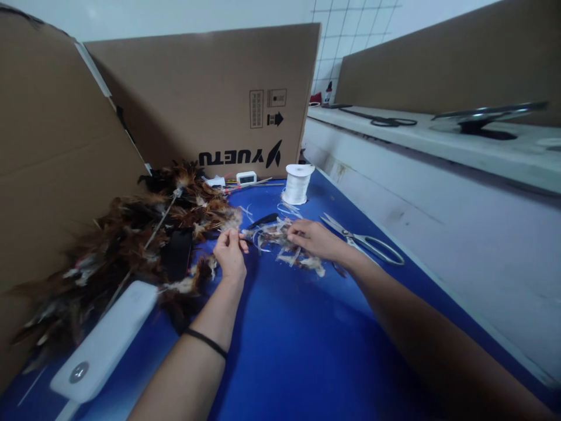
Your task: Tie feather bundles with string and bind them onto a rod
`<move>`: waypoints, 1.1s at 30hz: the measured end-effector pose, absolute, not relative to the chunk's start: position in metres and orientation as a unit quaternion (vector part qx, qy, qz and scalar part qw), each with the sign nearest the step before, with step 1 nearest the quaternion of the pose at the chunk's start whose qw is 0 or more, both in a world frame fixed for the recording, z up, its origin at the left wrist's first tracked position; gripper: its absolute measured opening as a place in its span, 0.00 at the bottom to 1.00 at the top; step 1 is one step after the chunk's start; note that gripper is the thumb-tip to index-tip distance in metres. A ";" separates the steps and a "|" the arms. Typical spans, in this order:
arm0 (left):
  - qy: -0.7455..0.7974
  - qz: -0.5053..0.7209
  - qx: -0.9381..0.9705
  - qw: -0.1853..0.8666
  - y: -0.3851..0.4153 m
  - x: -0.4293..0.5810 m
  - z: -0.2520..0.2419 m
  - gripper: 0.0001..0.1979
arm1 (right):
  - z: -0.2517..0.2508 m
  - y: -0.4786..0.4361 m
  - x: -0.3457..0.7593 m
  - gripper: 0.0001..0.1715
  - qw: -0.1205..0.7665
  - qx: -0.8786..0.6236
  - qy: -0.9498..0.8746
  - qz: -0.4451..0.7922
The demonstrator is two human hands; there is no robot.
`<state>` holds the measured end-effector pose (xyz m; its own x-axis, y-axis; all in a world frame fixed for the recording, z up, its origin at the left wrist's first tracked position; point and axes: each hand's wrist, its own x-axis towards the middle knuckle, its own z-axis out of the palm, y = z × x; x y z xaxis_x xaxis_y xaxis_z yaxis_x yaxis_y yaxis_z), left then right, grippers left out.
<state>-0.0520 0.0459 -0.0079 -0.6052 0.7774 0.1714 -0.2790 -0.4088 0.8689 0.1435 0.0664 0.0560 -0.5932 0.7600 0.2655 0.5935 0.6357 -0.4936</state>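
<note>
My left hand (231,255) is closed in a pinch beside the brown feathers (175,199). A pale fluffy feather end shows just behind its fingertips, but what they hold is too small to make out. My right hand (313,238) has its fingers bent together at a small heap of feather scraps and clear ribbon bits (280,234); anything between them is hidden. Just beyond the heap stands a spool of white ribbon (296,186), its loose end trailing on the blue table (280,339). Scissors (363,240) lie to the right of my right hand, blades partly apart.
A white box-shaped device (107,339) stands at the front left, by the feathers. Cardboard panels (197,99) wall the left and back. A small white gadget (246,178) and thin sticks lie at the back. Another pair of scissors (385,121) rests on the right ledge (438,131).
</note>
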 end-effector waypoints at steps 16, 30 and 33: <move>0.406 0.768 0.330 0.370 0.044 -0.047 -0.008 0.13 | 0.037 0.034 0.194 0.16 0.223 -0.448 -0.861 0.089; 0.417 0.748 0.357 0.374 0.040 -0.042 -0.005 0.14 | 0.040 0.016 0.174 0.03 0.125 -0.346 -0.924 0.103; 0.416 0.738 0.373 0.378 0.038 -0.040 -0.004 0.13 | 0.036 0.016 0.173 0.06 0.131 -0.337 -0.924 0.127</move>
<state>-0.0400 0.0383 -0.0038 -0.4361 0.8683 0.2363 -0.2473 -0.3682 0.8963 0.1729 0.0164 0.0361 -0.7383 0.6562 0.1557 0.5898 0.7402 -0.3230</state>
